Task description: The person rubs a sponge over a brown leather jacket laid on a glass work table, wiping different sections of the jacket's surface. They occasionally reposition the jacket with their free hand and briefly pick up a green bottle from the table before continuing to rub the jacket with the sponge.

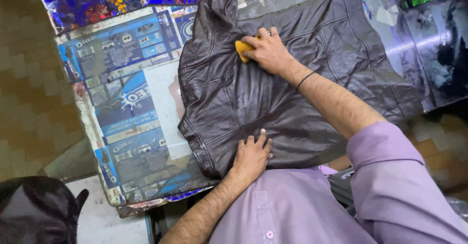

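A dark brown leather jacket [292,83] lies spread flat across the counter [131,112], its back panel up and one sleeve trailing off the far edge. The counter top is covered with flattened blue printed cartons, probably to keep the leather off the rough surface.

The right hand [268,51] reaches over the jacket near the collar end, its fingers curled down around a small yellow sponge [242,49], which presses against the leather. Only a corner of the sponge shows past the fingers, so the grip looks closed and firm, the kind of hold that lets the pad be rubbed without slipping out.

The left hand [252,156] lies open, palm down, fingers together, flat on the near hem of the jacket. It grasps nothing; it seems to pin the leather so the panel stays taut and does not creep under the rubbing.

A thin dark band circles the right wrist, and lilac shirt sleeves are pushed up clear of the work. A dark bag [36,210] sits on the floor to the left, well apart.
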